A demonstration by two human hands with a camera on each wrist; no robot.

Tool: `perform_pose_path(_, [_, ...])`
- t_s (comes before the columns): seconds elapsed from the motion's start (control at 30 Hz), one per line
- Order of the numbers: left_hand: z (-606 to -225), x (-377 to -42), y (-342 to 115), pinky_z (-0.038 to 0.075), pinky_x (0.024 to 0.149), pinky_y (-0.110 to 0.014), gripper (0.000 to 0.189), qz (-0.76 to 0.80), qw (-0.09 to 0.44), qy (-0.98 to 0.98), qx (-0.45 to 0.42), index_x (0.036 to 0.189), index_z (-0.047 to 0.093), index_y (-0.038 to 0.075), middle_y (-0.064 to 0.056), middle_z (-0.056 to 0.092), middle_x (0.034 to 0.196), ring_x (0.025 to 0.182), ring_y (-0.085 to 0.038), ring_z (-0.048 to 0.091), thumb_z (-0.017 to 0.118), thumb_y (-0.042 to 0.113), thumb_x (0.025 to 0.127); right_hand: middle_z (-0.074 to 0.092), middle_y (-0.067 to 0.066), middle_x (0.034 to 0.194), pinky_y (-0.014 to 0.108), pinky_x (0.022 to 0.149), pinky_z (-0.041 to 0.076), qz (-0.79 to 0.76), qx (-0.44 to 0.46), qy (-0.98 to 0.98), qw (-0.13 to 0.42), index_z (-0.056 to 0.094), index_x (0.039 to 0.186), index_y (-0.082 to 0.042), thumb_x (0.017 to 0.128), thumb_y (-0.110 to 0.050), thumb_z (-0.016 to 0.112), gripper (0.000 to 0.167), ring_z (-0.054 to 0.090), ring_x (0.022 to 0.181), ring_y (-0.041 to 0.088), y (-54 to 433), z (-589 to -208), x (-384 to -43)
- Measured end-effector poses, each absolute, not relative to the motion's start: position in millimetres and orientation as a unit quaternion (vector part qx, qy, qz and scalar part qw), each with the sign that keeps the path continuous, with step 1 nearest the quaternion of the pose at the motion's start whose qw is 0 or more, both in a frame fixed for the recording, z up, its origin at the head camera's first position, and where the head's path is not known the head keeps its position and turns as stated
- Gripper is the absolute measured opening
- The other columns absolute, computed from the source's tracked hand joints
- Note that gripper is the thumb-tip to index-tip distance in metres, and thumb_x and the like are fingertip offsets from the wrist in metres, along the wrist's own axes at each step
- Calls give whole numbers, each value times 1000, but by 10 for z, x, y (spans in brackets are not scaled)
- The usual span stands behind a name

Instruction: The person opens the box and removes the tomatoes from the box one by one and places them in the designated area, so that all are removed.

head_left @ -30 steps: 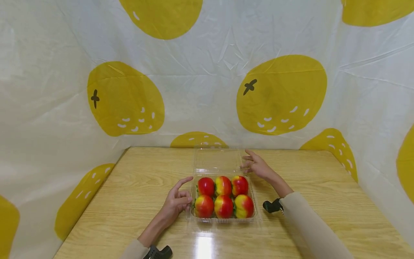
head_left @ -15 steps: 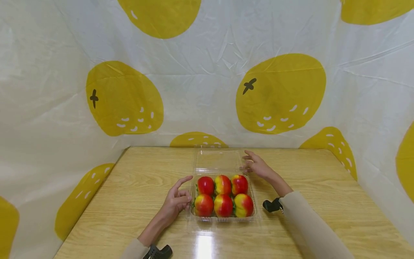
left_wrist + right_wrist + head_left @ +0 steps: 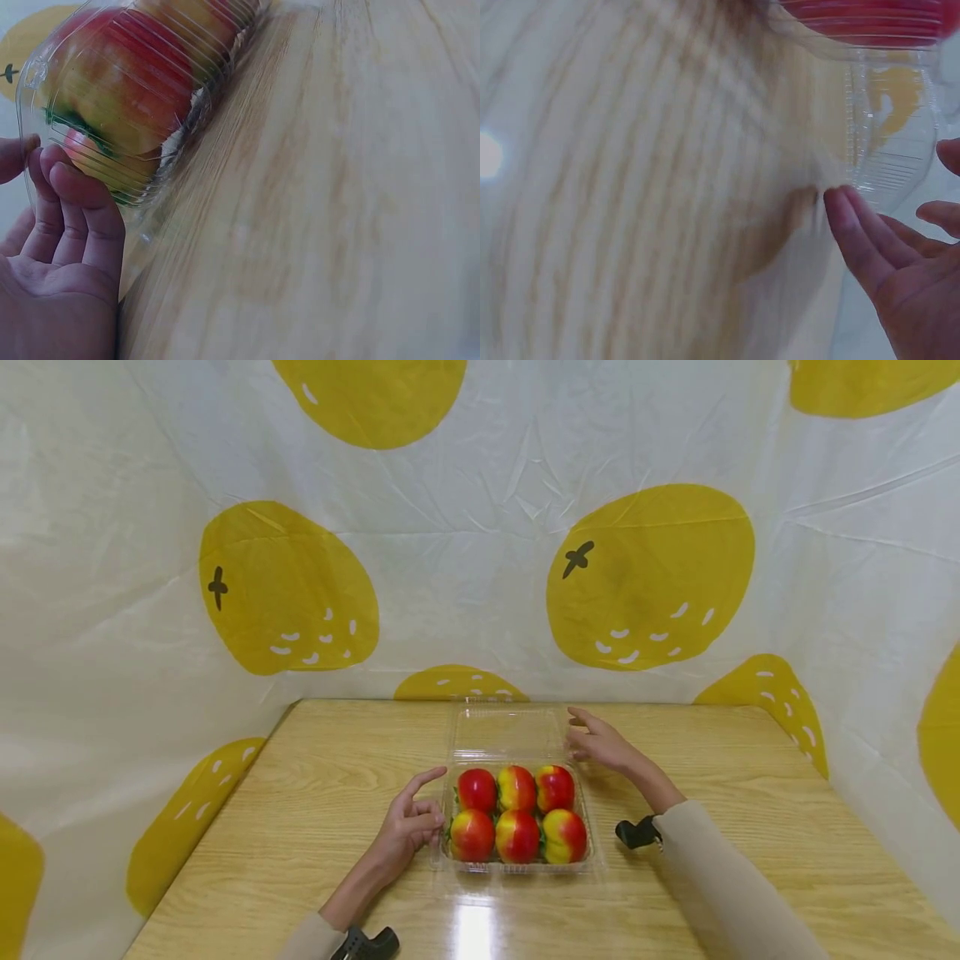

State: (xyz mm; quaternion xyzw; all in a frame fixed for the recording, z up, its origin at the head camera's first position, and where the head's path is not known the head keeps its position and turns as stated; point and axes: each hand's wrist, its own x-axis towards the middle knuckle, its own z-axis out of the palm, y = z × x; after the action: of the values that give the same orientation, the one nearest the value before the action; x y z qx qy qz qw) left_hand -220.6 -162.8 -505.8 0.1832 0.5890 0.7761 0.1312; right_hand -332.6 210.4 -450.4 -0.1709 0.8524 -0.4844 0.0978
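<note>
A clear plastic clamshell box (image 3: 525,870) sits on the table, its lid (image 3: 510,731) folded back toward the wall. Inside, several round red-and-yellow fruits (image 3: 517,837) with green leafy bits lie in two rows. At the box's left side, my left hand (image 3: 401,831) pinches the rim between thumb and curled fingers, with the index finger stretched out along it. The left wrist view shows the rim (image 3: 28,112) between thumb and fingertips. My right hand (image 3: 600,745) is beside the lid's right edge, fingers loosely extended and thumb apart, holding nothing.
The wooden table (image 3: 337,743) reaches back to a white sheet (image 3: 465,568) printed with large yellow fruits, which also hangs at both sides. The lid's far edge comes close to that sheet. Dark wrist cameras (image 3: 637,832) are strapped to both wrists.
My right hand has drawn slightly to the right, its fingertips coming off the lid's edge. The left hand, the box and the fruits stay in place.
</note>
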Motion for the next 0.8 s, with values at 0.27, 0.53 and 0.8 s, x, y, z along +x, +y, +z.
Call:
perform_pose_path(0.27, [-5066,-2214,-1625,53,59,-19,69,770,126,599,182,160,25,2,5,61,76,61,-9,53,53,-1,97,39,37,155,66,109,45,-379,-217,899,7,34,155,10,104,-16,53,60,49,136,56,2154,-4309,-3221])
perform_pose_path(0.53, [-5046,-2209,-1625,53,61,-18,69,756,122,616,185,160,26,4,5,61,78,64,-10,53,52,1,97,47,30,152,66,109,44,-301,-264,916,-24,42,151,7,104,-16,56,54,50,135,51,2148,-4025,-3012])
perform_pose_path(0.8, [-5047,-2214,-1630,55,60,-20,65,718,96,660,202,159,30,6,0,58,77,67,-8,56,51,2,98,47,26,153,66,114,39,-241,-314,918,-22,45,151,1,103,-16,60,53,46,140,47,2066,-3798,-2747])
